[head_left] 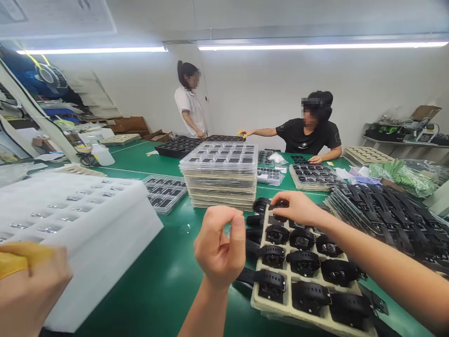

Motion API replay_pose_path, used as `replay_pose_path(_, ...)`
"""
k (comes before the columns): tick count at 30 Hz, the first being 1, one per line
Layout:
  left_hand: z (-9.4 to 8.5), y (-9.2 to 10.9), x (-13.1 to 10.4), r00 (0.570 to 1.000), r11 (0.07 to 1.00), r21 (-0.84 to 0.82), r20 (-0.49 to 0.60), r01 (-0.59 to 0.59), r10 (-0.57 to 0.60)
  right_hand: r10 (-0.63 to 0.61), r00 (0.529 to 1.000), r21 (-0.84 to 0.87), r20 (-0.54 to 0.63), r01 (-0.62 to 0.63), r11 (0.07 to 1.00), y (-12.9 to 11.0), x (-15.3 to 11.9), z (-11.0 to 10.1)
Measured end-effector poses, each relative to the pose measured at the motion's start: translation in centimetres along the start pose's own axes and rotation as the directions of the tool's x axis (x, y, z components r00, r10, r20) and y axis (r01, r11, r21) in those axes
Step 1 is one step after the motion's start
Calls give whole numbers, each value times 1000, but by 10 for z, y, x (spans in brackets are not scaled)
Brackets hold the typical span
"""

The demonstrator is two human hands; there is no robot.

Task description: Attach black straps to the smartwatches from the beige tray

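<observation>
In the middle of the head view my left hand (220,248) is raised over the green table, its fingers curled in and the thumb meeting the index finger; nothing shows between them. To its right lies a beige moulded tray (257,304) holding several black watches (303,263), their straps looped, in rows of compartments. My right hand (298,208) reaches across to the tray's far left corner, thumb and fingers closed around a black watch (279,204). The fingers partly cover that watch.
Another person's hand with yellow finger covers (33,281) is beside a white foam-covered block (115,234) at left. Beyond my hands stands a tall tray stack (220,187). More straps (393,210) lie on trays at right. Two people (191,107) are across the green table (164,267).
</observation>
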State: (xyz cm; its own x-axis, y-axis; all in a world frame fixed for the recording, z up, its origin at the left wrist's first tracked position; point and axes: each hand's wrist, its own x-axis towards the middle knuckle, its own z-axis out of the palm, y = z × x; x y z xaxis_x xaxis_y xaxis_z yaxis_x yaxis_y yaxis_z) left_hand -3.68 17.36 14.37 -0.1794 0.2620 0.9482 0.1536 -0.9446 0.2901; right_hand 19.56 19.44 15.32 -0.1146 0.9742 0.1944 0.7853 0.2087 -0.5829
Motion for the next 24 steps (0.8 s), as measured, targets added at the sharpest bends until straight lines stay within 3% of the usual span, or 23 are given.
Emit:
replay_pose_path(3, -2, 3, 0, 998, 998, 35, 41, -49, 47, 0, 983, -116, 185, 22, 993, 12, 17, 23)
replay_pose_path(7, -8, 4, 3, 999, 999, 17, 38, -40, 39, 39, 946, -256, 320, 47, 966, 20, 26, 26)
replay_pose_path(11, -13, 3, 4, 1000, 1000, 2, 12, 24, -24, 184, 952, -464, 246, -51, 884, 26, 43, 19)
replay_pose_path(16, -12, 8, 4, 997, 999, -11, 64, 52, -52, 375, 900, -588, 222, -183, 788, 39, 66, 24)
replay_pose_path(19, -10, 12, 5, 995, 999, -12, 92, 35, -33, 402, 890, -568, 214, -221, 793, 42, 72, 26)
replay_pose_path(24, -4, 15, 6, 991, 1000, 2, 133, 30, -30, 383, 912, -516, 145, -261, 816, 33, 68, 18)
